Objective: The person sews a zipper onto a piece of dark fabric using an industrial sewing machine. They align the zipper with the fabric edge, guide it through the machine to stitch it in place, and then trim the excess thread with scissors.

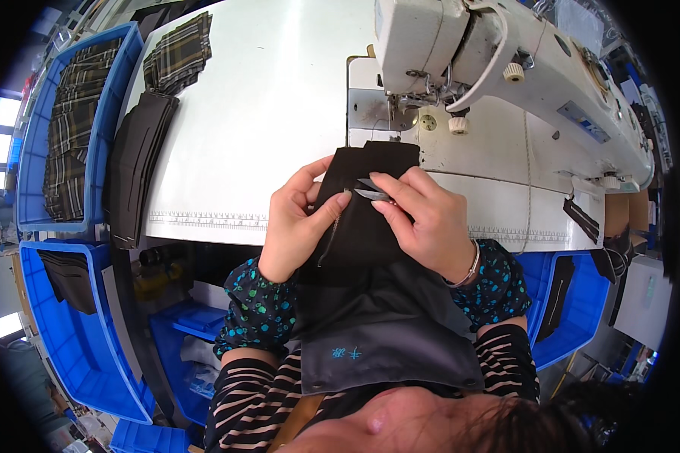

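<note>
A dark fabric piece (378,234) with a zipper (330,241) set in it hangs over the front edge of the sewing table. My left hand (298,215) pinches its left side, thumb on top beside the zipper's upper end and fingers behind the cloth. In my right hand (431,219) is a small pair of thread snips (370,190), held between thumb and fingers. The blades point left, slightly apart, close to my left thumb. Whether they touch a thread is too small to tell. Just beyond the cloth stands the sewing machine's needle area (395,113).
The white sewing machine (499,60) fills the back right. A stack of dark pieces (140,162) and plaid pieces (177,53) lie on the table's left. Blue bins (113,113) with plaid cloth and dark pieces flank the table. A ruler strip (204,220) runs along the front edge.
</note>
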### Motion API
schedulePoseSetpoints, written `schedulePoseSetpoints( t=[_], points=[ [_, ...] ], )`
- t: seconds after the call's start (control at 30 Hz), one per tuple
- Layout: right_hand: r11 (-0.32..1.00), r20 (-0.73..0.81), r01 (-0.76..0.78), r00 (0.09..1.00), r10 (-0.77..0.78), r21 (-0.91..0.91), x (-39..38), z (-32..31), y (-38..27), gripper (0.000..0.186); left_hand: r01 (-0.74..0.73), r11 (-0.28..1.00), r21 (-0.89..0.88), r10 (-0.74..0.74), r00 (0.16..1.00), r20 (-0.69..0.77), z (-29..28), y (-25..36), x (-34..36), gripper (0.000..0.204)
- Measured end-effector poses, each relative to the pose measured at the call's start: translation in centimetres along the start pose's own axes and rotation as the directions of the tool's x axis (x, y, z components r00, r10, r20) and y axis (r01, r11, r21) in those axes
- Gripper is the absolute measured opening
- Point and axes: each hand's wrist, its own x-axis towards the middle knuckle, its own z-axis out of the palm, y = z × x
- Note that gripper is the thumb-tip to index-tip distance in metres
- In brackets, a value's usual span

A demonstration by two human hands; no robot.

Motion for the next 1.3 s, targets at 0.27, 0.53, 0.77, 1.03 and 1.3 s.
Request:
schedulePoseSetpoints(
  t=[0.27,0.53,0.77,1.03,1.3],
  points=[
    [0.966,-0.06,-0.203,0.975,0.215,0.158,0.9,-2.0,2.4,0.037,-0.031,1.0,0.006,0.03,0.999,0.034,-0.7,-0.2,-0.3,0.05],
    [0.62,0.307,-0.415,0.91,0.279,0.666,-0.9,-3.8,4.2,0.03,-0.239,0.953,0.187,0.254,0.965,-0.064,0.3,-1.5,-1.1,0.041],
    [0.976,-0.312,-0.156,0.944,0.103,-0.149,0.5,-3.4,0.1,0.031,-0.024,0.997,-0.069,0.025,1.0,0.002,0.7,-1.2,-1.3,0.024],
    [0.998,-0.179,-0.058,0.982,0.055,-0.015,-1.4,0.7,-2.7,0.044,-0.056,0.994,-0.095,0.051,0.997,-0.053,0.7,-1.5,-1.4,0.018],
    [0.996,-0.184,-0.089,0.979,0.088,-0.001,-1.3,1.7,-2.7,0.043,-0.079,0.991,-0.112,0.071,0.995,-0.073,0.9,-1.7,-1.5,0.018]
  ],
)
